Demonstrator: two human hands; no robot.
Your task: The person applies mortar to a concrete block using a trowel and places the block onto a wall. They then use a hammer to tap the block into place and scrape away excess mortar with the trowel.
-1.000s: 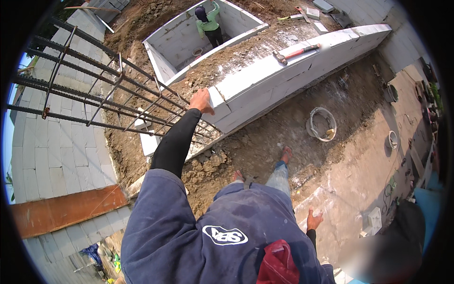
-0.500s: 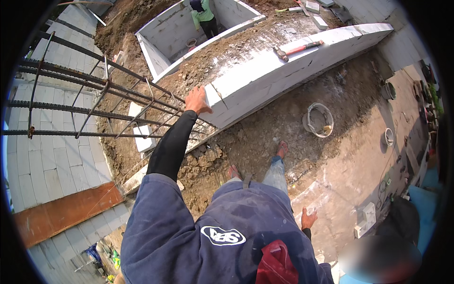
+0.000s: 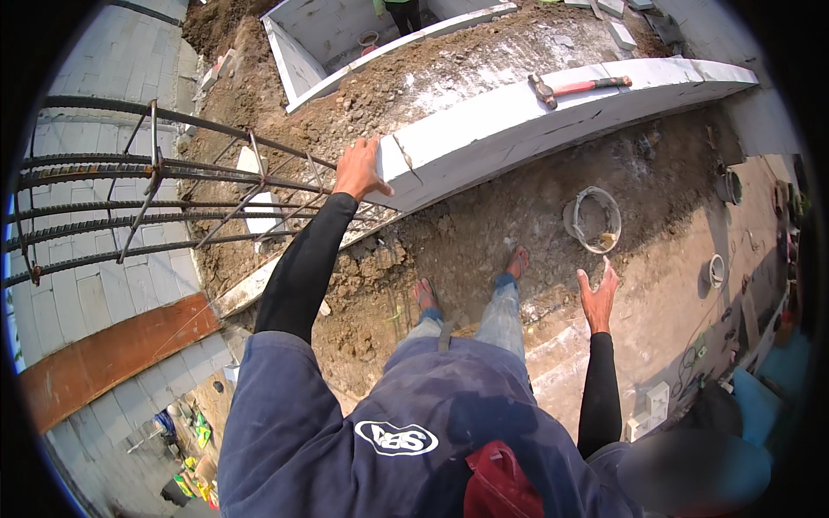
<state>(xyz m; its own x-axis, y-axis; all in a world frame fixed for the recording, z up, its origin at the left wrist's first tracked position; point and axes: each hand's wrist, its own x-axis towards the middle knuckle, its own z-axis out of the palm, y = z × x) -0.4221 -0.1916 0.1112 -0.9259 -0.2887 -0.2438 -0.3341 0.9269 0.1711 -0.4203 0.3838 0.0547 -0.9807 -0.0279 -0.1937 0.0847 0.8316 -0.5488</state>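
A low, light-coloured block wall runs from mid-view to the upper right. My left hand rests against its near end, fingers stretched toward the top and thumb spread apart. Just left of that hand, a cage of steel rebar juts out. My right hand hangs in the air with thumb and fingers apart, holding nothing. Beyond it on the dirt stands a round bucket with mortar-like residue inside. A red-handled hammer lies on top of the wall, away from both hands.
Behind the wall is a block-walled pit, where another person stands. A smaller bucket and a white block-like piece are on the ground at right. A rust-brown beam lies at lower left. Dirt clods surround my feet.
My right hand has risen from beside my body and reached forward toward the bucket. My left hand stays on the wall's end while the whole view has shifted slightly.
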